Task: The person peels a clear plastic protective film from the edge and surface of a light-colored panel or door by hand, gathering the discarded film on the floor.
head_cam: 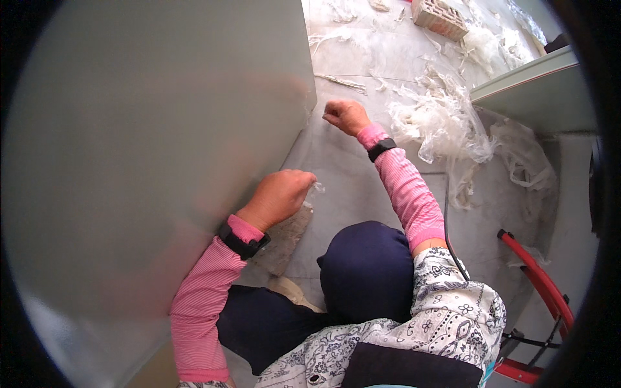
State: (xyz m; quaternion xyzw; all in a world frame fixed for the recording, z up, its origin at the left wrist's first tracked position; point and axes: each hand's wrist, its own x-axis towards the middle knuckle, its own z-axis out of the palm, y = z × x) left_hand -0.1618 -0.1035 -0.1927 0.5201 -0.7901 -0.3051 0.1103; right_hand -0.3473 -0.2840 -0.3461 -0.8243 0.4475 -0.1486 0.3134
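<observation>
A large, smooth grey-green panel [160, 160] fills the left side and reflects a pink blur of the sleeves. My left hand [281, 196] is beside its lower edge, with thumb and fingertips pinched on a small scrap of clear plastic film [318, 187]. Below that hand, partly covered by it, is a rough grey-brown block [286, 240] near the panel. My right hand [345, 117] is curled closed, a short way right of the panel's corner. Nothing shows between its fingers, though the inside of the palm is hidden.
Torn, crumpled plastic film [444, 119] is heaped on the grey floor [359, 194] at right. A hollow brick [439, 18] lies at the top. Another panel [533, 92] juts in from the right. A red curved metal frame [538, 281] stands at lower right, and a thin black cable [447, 208] hangs beside my right arm.
</observation>
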